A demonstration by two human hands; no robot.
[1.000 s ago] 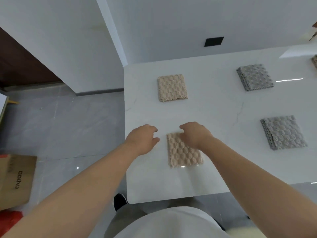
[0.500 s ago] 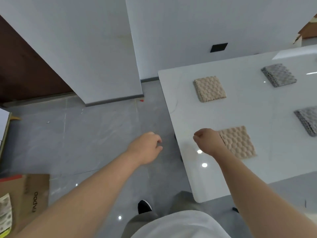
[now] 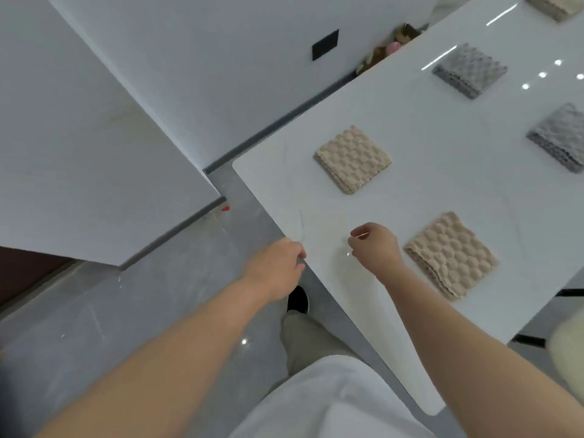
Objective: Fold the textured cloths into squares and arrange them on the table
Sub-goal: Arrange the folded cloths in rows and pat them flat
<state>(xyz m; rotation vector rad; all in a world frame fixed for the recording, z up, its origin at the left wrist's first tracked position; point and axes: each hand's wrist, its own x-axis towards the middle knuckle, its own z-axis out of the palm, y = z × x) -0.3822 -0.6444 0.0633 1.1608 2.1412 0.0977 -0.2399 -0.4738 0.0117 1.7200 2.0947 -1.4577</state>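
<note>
Several folded textured cloths lie on the white table. The nearest beige square lies flat just right of my right hand, which hovers over the bare tabletop with its fingers curled and nothing in it. A second beige square lies farther back. Two grey squares sit to the right, and another beige cloth shows at the top edge. My left hand hangs at the table's left edge, over the floor, fingers loosely curled and holding nothing.
A white wall panel stands left of the table, with grey floor below. A black square plate is on the wall. Some clutter sits behind the table's far edge. My shoe is under the table edge.
My right hand has left the near beige cloth and drawn away to its left. My left hand moved off the table to its edge. The view has swung and tilted.
</note>
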